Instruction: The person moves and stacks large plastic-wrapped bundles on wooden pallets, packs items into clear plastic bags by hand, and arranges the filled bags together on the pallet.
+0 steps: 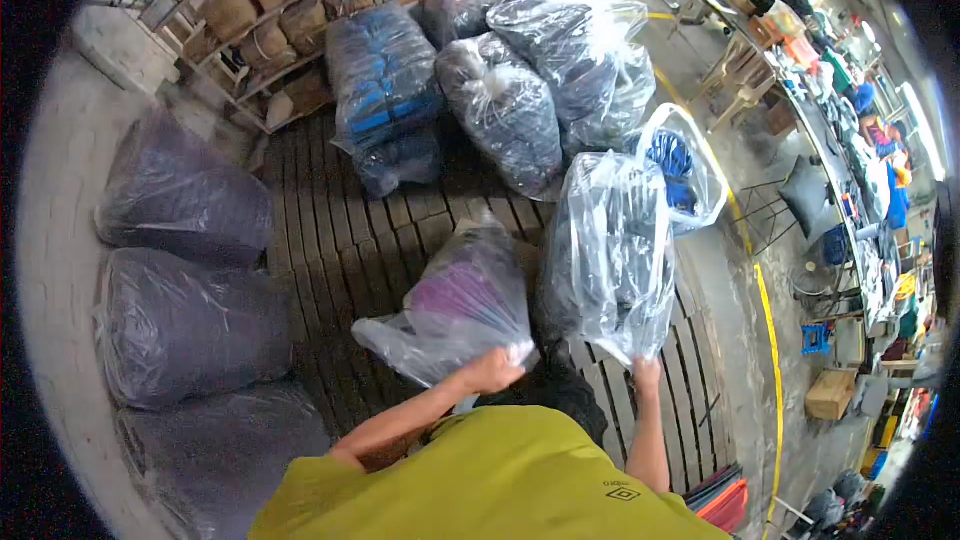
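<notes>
My left hand (pixel 493 371) is closed on the gathered edge of a clear plastic bag (pixel 470 280) with something purple inside. That bag leans on the slatted wooden floor in front of me. My right hand (pixel 647 376) is closed on the lower corner of a larger clear plastic bag (pixel 612 250), packed with dark folded goods. Behind its upper right side stands an open clear bag (pixel 690 165) with blue bundles in it. Both of my arms reach forward and down, past the yellow-green shirt I wear.
Full bags of dark goods (pixel 195 325) line the left side. More stuffed bags (pixel 500 115) stand ahead, before shelves with brown packages (pixel 270 45). Wooden slats (pixel 335 230) cover the floor. On the right are a yellow floor line (pixel 768 340) and a long cluttered table (pixel 845 150).
</notes>
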